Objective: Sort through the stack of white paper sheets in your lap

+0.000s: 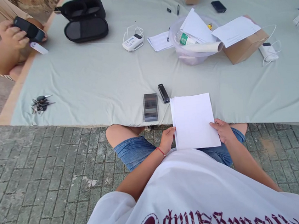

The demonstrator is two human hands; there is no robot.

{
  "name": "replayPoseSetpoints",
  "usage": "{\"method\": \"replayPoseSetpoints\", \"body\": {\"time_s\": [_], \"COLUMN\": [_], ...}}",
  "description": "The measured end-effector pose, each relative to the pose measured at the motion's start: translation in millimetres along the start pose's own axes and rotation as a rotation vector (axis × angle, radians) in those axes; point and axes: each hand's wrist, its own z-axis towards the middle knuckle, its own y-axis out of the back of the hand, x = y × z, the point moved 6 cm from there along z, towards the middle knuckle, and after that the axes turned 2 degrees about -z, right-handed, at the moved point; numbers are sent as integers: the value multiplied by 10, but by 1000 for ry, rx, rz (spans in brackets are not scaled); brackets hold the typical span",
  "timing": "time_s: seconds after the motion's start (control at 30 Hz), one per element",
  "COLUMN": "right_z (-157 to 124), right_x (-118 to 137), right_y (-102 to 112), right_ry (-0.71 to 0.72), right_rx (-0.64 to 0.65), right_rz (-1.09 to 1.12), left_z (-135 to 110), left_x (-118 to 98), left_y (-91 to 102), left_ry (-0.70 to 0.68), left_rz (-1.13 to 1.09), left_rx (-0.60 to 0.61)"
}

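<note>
A stack of white paper sheets (194, 121) is held at both sides: its left edge is pinched by the left hand (167, 139), its right by the right hand (223, 130). It is positioned partly over the near edge of a cloth-covered table (82, 80). A black stapler (163, 93) is placed just beyond its far left corner, beside a pixelated rectangular object (150, 107). Farther back, loose papers (194, 27) are held in a translucent basin (190, 60).
</note>
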Motion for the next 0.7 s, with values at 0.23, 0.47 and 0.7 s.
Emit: {"method": "replayPoseSetpoints", "body": {"time_s": [0.23,0.47,0.7], "right_z": [-36,-5,45], "right_x": [-4,-59,-35], "right_y": [-85,-54,163], "right_ry": [-25,-58,15], "right_rx": [36,73,-21], "right_rz": [21,7,-84], "left_z": [30,49,50], "left_x": [25,-6,37], "left_y": [60,116,77], "left_ry": [-39,-90,-88], "left_rz": [79,117,-32], "left_rx": [-44,-126,-72]}}
